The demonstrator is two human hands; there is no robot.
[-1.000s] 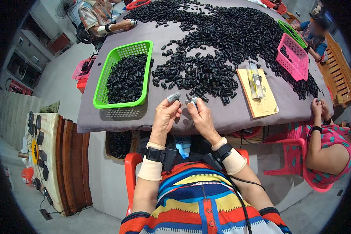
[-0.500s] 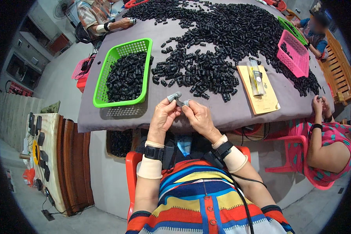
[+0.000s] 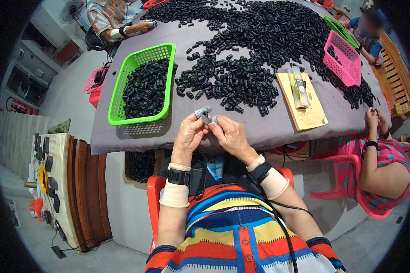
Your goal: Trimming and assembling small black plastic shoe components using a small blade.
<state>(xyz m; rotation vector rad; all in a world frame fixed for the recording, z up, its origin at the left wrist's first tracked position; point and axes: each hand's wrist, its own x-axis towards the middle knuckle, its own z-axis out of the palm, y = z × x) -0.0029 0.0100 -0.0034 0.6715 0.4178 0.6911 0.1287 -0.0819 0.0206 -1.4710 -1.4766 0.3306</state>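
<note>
L hand (image 3: 190, 133) & R hand (image 3: 229, 133) both pinch a small grey part (image 3: 205, 116) w/ fingertips; green basket (image 3: 143, 84) left, yellow card (image 3: 302, 101) w/ clear packet right.

Left hand (image 3: 190, 134): raised at the near edge of the bench (image 3: 269, 129), its covered fingers (image 3: 201, 111) pinching a small grey part (image 3: 207, 119).
Right hand (image 3: 231, 135): touching the same part from the other side.
Green basket (image 3: 123, 119): left of the hands, full of black pieces.
Black parts heap (image 3: 259, 41): spread across the grey cloth.
Pink basket (image 3: 339, 68): far right.
Yellow card (image 3: 305, 109): under a clear tube (image 3: 298, 86).
</note>
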